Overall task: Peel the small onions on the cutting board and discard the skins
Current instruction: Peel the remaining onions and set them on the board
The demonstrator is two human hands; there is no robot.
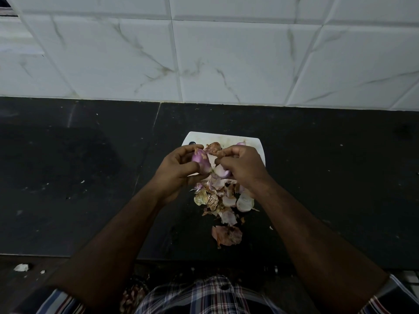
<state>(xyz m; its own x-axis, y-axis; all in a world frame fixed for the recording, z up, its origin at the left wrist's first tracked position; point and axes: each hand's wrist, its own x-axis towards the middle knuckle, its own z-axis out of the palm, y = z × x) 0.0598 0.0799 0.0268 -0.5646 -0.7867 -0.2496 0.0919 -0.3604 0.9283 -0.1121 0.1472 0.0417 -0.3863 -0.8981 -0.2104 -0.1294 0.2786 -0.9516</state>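
My left hand [179,168] grips a small purple onion [200,163] above the near part of the white cutting board [204,138]. My right hand [241,165] pinches a pale purple strip of skin [221,171] that still hangs from the onion's lower end. On the board's far edge lie a brown-skinned onion [214,147] and a purple one [241,143], partly hidden by my right hand. A heap of peeled skins [223,200] spreads from the board's near edge across the counter toward me.
The board lies on a black stone counter [90,177] against a white marbled tile wall [204,53]. One large loose skin [226,234] lies close to the counter's front edge. Small white scraps [21,267] lie low at the left.
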